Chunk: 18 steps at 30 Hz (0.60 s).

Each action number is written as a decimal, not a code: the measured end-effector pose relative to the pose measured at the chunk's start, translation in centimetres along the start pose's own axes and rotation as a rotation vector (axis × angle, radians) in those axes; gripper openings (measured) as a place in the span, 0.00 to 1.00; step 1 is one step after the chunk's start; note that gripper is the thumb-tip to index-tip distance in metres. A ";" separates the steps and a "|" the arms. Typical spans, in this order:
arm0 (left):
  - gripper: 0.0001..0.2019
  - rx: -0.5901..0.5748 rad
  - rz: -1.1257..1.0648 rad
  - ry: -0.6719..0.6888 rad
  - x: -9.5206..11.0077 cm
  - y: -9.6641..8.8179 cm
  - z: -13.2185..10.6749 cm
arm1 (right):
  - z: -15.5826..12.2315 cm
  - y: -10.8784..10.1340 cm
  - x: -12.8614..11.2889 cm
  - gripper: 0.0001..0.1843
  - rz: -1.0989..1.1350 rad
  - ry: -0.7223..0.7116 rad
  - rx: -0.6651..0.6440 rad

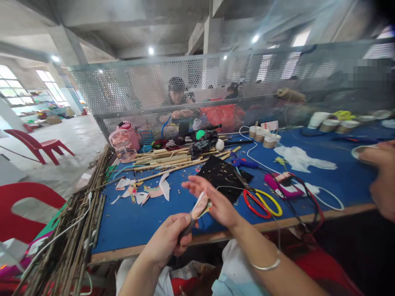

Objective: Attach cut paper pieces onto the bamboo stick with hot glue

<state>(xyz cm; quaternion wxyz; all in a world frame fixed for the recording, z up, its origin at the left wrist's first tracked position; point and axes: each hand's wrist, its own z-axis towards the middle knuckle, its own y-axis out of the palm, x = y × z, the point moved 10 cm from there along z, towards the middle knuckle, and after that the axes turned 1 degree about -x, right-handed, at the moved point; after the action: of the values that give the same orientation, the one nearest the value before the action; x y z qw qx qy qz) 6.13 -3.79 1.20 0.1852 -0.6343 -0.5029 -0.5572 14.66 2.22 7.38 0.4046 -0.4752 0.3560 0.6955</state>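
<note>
My left hand [168,240] is closed around a thin dark stick just above the front edge of the blue table [135,222]. At the stick's top sits a small piece of pale paper [200,205] with coloured edges. My right hand [212,199] touches that paper, thumb and lower fingers against it, the upper fingers stretched out toward the left. A metal bangle [267,265] circles my right wrist. A black sheet [224,174] lies on the table just beyond my right hand.
Scissors with red and yellow handles [262,203] lie right of my hands, beside a pink device [282,185] and cables. Bamboo sticks [173,158], paper scraps [145,191] and tape rolls [262,135] sit farther back. Twigs [77,230] pile at the left edge. Another person's hand [381,176] is at right.
</note>
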 end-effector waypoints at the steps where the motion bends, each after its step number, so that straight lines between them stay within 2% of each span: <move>1: 0.17 -0.004 0.002 0.010 0.2 0.0 0.1 | -0.4 2.0 1.7 0.32 0.157 0.090 -0.093; 3: 0.17 0.006 0.000 0.025 0.5 -0.3 0.0 | -1.6 4.1 4.5 0.40 0.301 0.266 -0.194; 5: 0.17 0.039 -0.002 0.037 0.7 -1.1 -0.1 | -2.6 3.6 5.4 0.39 0.183 0.344 -0.211; 6: 0.17 0.058 -0.001 0.038 0.7 -1.4 -0.1 | -3.0 2.8 5.1 0.33 0.036 0.337 -0.206; 7: 0.17 0.079 0.005 0.040 0.7 -1.8 -0.1 | -3.2 1.9 4.2 0.26 -0.144 0.300 -0.192; 9: 0.18 0.120 0.025 0.054 0.8 -2.2 0.2 | -3.6 0.8 1.5 0.18 -0.528 0.196 -0.173; 12: 0.20 0.151 0.042 0.081 0.8 -2.0 0.8 | -4.2 2.6 -2.0 0.15 -0.992 -0.001 -0.320; 14: 0.21 0.131 0.062 0.096 0.8 -1.3 1.1 | -4.4 4.2 -3.3 0.14 -1.168 -0.134 -0.420; 18: 0.25 0.097 0.161 0.155 1.2 -0.4 1.0 | -3.8 5.8 -5.1 0.12 -1.374 -0.343 -0.507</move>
<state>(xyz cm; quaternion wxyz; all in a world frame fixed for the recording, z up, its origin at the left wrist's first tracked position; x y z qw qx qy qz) 6.19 -2.32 1.87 0.2983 -0.6179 -0.4609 -0.5628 11.97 -4.67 11.77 0.6756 -0.5538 -0.2598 0.4115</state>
